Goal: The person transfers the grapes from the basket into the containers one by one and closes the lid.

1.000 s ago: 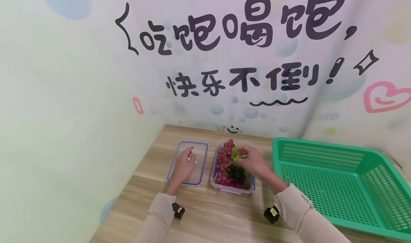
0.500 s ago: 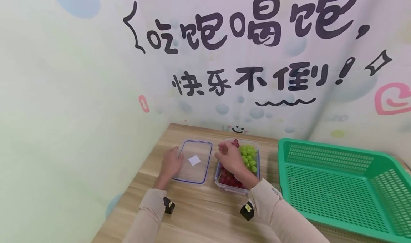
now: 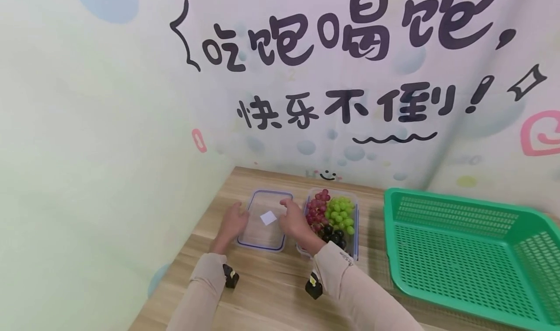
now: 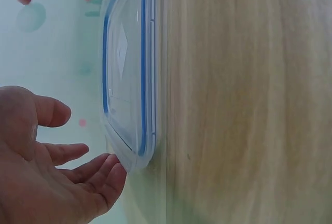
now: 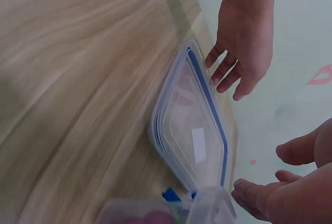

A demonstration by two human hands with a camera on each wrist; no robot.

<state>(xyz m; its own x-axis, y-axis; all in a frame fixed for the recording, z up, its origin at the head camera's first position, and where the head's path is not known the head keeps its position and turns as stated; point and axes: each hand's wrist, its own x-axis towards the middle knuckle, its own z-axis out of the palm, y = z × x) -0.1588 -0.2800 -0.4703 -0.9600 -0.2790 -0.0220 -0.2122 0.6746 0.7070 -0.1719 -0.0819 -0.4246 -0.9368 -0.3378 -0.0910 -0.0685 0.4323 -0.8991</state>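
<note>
A clear plastic container lid (image 3: 260, 234) with a blue seal lies flat on the table, a white square label (image 3: 268, 217) in its middle. My left hand (image 3: 232, 226) is at its left edge; in the left wrist view the fingertips (image 4: 118, 175) meet the lid's corner, thumb apart. Over the lid's right side is my right hand (image 3: 297, 224), fingers loosely bent and holding nothing. Just right of it stands the clear container (image 3: 356, 234), filled with red grapes (image 3: 317, 209), green grapes (image 3: 341, 212) and black grapes (image 3: 336, 236). My right wrist partly covers its near left corner.
A large green mesh basket (image 3: 395, 263) stands on the wooden table (image 3: 262, 292) to the right of the container. Behind the table hangs a printed wall cloth (image 3: 280, 151), and another pale wall (image 3: 109, 185) rises on the left.
My right hand has moved left from above the grapes to the lid's right side, uncovering the black grapes. My left hand has shifted from over the lid to its left edge.
</note>
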